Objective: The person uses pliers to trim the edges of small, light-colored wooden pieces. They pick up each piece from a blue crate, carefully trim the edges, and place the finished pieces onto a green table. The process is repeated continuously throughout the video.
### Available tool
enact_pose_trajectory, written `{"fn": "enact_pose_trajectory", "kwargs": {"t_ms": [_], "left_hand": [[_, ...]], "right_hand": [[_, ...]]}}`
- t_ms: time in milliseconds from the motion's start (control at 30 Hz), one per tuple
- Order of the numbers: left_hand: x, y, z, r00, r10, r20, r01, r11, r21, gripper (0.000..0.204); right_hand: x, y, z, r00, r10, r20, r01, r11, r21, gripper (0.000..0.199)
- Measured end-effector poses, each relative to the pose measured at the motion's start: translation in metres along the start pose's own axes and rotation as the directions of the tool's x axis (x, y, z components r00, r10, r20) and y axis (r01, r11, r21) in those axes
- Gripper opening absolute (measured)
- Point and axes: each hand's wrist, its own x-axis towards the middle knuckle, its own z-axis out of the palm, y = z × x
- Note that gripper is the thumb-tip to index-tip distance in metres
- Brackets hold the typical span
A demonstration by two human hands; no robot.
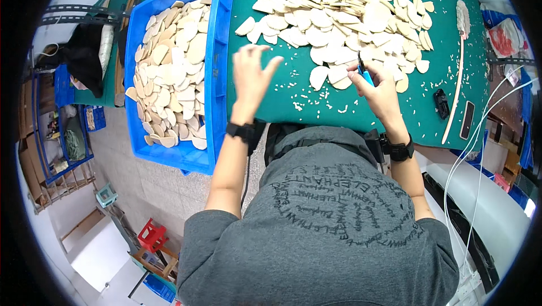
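Probably midway: pale pieces (175, 74) fill much of the blue crate (217, 80); a big pile (339, 20) lies loose on the table (418, 116), clippings (302, 106) scattered. Left hand (250, 77): grip apart, empty; right hand (382, 97): clamped on blue-handled cutters (367, 77).

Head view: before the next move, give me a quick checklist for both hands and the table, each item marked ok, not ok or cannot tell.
1. Right hand has the blue-handled, dark-tipped hand tool in its grip: ok.
2. Left hand empty: ok; it is open, beside the bin.
3. Tool tip clear of the pale, flat, mostly half-round pieces on the table: cannot tell; they overlap in this single view.
4. Green table surface free of debris: not ok; small pale chips lie scattered on it.
5. Blue rectangular plastic bin close to the left hand: ok, likely within easy reach.
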Motion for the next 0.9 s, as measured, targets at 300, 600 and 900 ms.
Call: {"fn": "enact_pose_trajectory", "kwargs": {"t_ms": [300,600,900], "left_hand": [[0.0,0.035,0.105,0.757,-0.137,0.639,0.595,0.549,-0.587,0.026],[-0.001,0.089,-0.02,0.846,-0.085,0.527,0.528,-0.013,-0.849,0.028],[-0.006,0.095,-0.043,0.891,-0.089,0.446,0.452,0.08,-0.888,0.032]], "right_hand": [[-0.016,0.016,-0.011,0.997,0.07,-0.032,-0.073,0.992,-0.101,0.021],[-0.007,-0.011,0.017,0.993,-0.119,0.008,0.118,0.974,-0.193,0.024],[-0.004,-0.013,0.031,0.975,-0.22,0.005,0.22,0.97,-0.108,0.026]]}}
